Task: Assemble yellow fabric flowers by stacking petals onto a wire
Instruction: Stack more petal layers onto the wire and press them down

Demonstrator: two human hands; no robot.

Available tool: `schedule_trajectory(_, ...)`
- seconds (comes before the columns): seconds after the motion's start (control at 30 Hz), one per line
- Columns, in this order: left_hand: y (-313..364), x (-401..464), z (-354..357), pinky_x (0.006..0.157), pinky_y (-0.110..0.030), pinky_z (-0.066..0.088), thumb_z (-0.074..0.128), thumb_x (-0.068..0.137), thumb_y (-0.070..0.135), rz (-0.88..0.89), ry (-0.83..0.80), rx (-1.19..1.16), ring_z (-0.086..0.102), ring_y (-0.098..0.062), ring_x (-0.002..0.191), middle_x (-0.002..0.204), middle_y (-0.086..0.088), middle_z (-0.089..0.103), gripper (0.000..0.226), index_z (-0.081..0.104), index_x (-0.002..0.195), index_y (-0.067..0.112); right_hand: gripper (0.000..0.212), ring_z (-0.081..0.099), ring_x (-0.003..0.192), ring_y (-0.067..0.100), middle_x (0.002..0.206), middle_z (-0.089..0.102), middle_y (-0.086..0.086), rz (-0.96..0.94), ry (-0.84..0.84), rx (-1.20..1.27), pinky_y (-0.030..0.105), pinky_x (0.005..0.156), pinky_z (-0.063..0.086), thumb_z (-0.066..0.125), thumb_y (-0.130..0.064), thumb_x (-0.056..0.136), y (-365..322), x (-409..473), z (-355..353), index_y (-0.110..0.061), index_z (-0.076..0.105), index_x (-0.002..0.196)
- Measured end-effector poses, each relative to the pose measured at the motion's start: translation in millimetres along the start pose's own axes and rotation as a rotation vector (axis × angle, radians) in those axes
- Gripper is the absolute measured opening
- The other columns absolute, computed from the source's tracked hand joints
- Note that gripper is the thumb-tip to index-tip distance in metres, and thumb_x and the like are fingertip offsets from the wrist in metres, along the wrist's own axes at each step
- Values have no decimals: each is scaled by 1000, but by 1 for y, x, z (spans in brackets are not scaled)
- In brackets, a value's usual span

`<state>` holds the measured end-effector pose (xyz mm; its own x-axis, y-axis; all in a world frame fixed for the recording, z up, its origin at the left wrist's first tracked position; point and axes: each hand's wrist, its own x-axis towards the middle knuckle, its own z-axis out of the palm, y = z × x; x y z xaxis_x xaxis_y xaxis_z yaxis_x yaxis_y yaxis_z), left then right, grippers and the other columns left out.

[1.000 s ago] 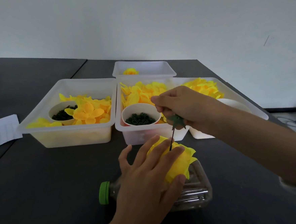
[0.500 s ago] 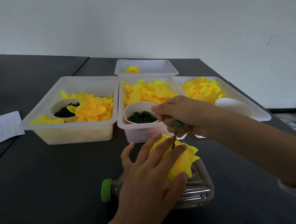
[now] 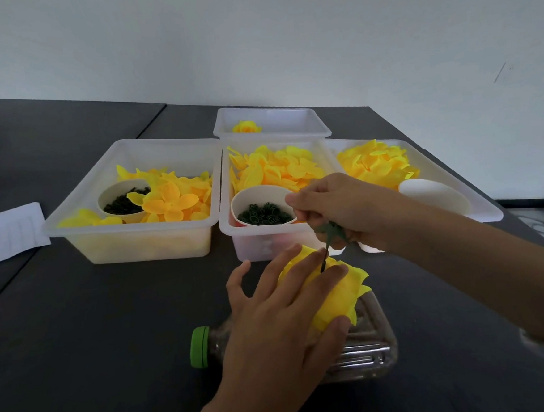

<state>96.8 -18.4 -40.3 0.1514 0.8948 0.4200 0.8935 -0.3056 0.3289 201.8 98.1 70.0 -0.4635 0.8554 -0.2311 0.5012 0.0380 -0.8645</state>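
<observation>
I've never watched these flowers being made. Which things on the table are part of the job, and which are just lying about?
Part of the job:
left hand holding the yellow flower
right hand gripping the green wire
tubs of yellow petals
cup of green rings

Lying about:
sheet of paper
plastic bottle, lying under the flower

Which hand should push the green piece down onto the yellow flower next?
The right hand, probably. It already pinches the green piece on the wire, just above the yellow flower. The left hand is busy holding that flower over the plastic bottle.
</observation>
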Motion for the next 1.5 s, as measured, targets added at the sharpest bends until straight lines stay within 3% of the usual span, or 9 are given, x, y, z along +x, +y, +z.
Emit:
schedule_trajectory(0.2,0,0,1,111,-55,13,16,98,61,-5,2,-9,27,-7,145,150,22,39,48,41,137,48,37,46,54,17,60,51,1,-66,-9,-37,26,50,36,46,-31,101,2,1,1,-11,60,73)
schedule_trajectory(0.33,0,0,-1,110,-51,14,15,99,62,-8,-16,4,31,-9,144,148,19,43,49,41,138,47,27,47,58,13,67,54,0,-259,68,-101,22,54,38,49,-20,100,0,-6,-23,-11,64,78)
schedule_trajectory(0.5,0,-1,-2,111,-52,12,16,99,61,4,-14,3,28,-9,145,151,17,39,49,38,141,48,22,49,54,11,65,58,4,-346,-235,-124,18,54,43,54,-21,95,16,-26,-38,-8,66,81)
schedule_trajectory(0.67,1,-1,-2,110,-55,12,18,99,61,12,-10,7,28,-10,145,151,16,40,48,37,141,48,29,53,57,11,68,63,3,-432,-242,-94,19,58,45,55,-29,92,25,-29,-33,-4,66,83)
schedule_trajectory(0.83,0,-2,-4,111,-57,9,18,99,60,14,-18,36,22,-11,147,154,17,35,50,28,146,51,11,58,63,12,68,66,3,-427,-240,-161,21,59,48,70,-1,84,34,-29,-23,-7,64,78)
schedule_trajectory(1.1,0,-7,-15,107,-62,1,25,95,62,84,-95,172,6,-31,151,162,-5,22,50,23,144,60,8,62,58,10,65,70,5,-374,-206,-303,17,54,47,74,-7,82,30,-27,-22,-5,68,77)
schedule_trajectory(1.2,-7,-10,-21,110,-61,-6,16,96,64,129,-67,59,-11,-24,151,165,4,8,45,24,141,66,9,63,57,10,66,70,6,-369,-225,-354,19,53,48,74,-9,83,27,-24,-22,-4,68,78)
schedule_trajectory(1.27,-9,-12,-24,111,-64,-3,29,97,59,130,-26,-52,-11,-22,151,165,10,8,41,35,136,66,9,65,59,17,68,71,8,-357,-246,-374,23,55,52,74,-10,83,25,-22,-22,-4,69,79)
schedule_trajectory(1.5,-17,-28,-29,108,-50,30,38,98,38,-36,377,-604,36,-24,142,142,10,53,37,68,120,33,9,66,67,32,70,71,10,-343,-280,-412,34,61,56,73,-10,84,27,-20,-18,-4,69,79)
